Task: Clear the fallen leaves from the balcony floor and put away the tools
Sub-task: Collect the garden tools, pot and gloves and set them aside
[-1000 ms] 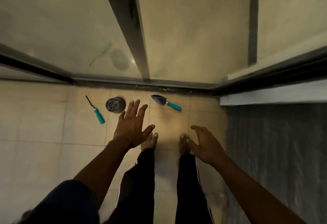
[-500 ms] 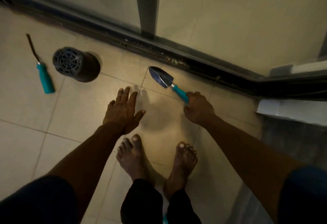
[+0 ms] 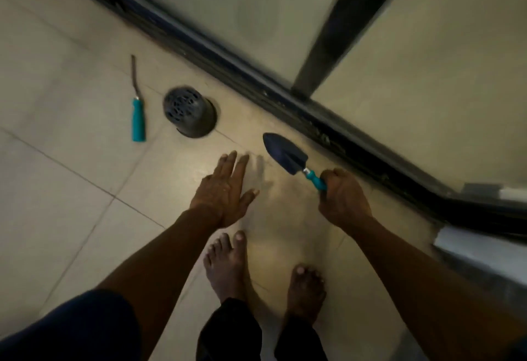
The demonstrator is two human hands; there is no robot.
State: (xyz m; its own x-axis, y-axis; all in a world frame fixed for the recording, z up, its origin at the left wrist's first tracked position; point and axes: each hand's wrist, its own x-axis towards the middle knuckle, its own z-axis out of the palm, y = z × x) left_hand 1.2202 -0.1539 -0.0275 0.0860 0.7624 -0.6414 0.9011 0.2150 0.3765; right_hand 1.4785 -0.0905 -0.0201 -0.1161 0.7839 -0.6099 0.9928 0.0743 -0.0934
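Observation:
My right hand (image 3: 343, 198) grips the teal handle of a small trowel (image 3: 288, 156), whose dark blade points up and left, close over the tiled floor. My left hand (image 3: 225, 189) is spread flat with straight fingers, just left of the trowel, holding nothing. A second tool with a teal handle and a thin dark shaft (image 3: 137, 114) lies on the tiles to the left. An upturned dark plastic pot (image 3: 186, 111) with a perforated base stands between the two tools. No leaves show on the floor.
A dark sliding-door track (image 3: 285, 98) with glass panels runs diagonally behind the tools. My bare feet (image 3: 228, 266) stand on the beige tiles just below my hands. A pale ledge (image 3: 482, 252) sits at the right edge.
My right hand reached down and closed on the trowel handle, then raised and turned the trowel slightly. My left hand stayed spread beside it. The view tilted down and swung right.

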